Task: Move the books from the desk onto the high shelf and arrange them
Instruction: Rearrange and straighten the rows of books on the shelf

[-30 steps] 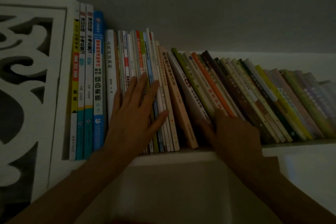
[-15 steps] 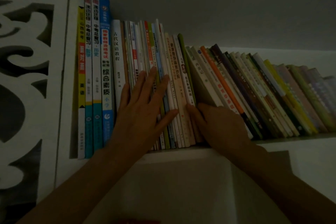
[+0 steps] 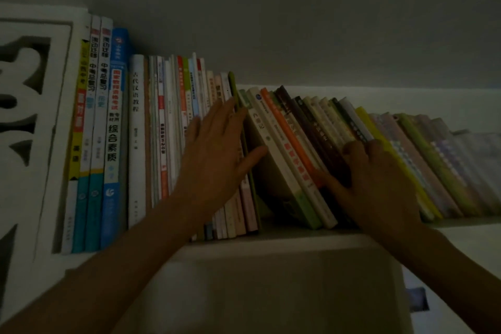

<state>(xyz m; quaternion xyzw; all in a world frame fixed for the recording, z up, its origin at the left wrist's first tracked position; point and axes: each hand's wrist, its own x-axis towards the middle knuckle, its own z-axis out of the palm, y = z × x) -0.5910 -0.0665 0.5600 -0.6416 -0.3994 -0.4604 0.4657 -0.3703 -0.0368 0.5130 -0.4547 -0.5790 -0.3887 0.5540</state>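
A long row of books fills the high white shelf point(image 3: 271, 241). The left group of upright books point(image 3: 162, 130) stands straight, ending in a thin green book point(image 3: 245, 138). The books to the right point(image 3: 303, 144) lean leftward, led by a cream and green book point(image 3: 273, 160). My left hand point(image 3: 214, 152) lies flat with straight fingers against the spines of the upright group, thumb spread toward the leaning cream book. My right hand point(image 3: 371, 179) rests on the spines of the leaning dark and orange books, fingertips curled over them. A wedge gap separates the two groups.
A white carved panel point(image 3: 29, 130) closes the shelf's left end. The grey ceiling hangs close above the books. Further leaning books point(image 3: 447, 165) run off to the right. Below the shelf is a white cabinet face point(image 3: 271, 285). The light is dim.
My left hand slid right along the upright spines to the green book. My right hand moved right onto the leaning dark and orange books. Several books now stand upright on the left.
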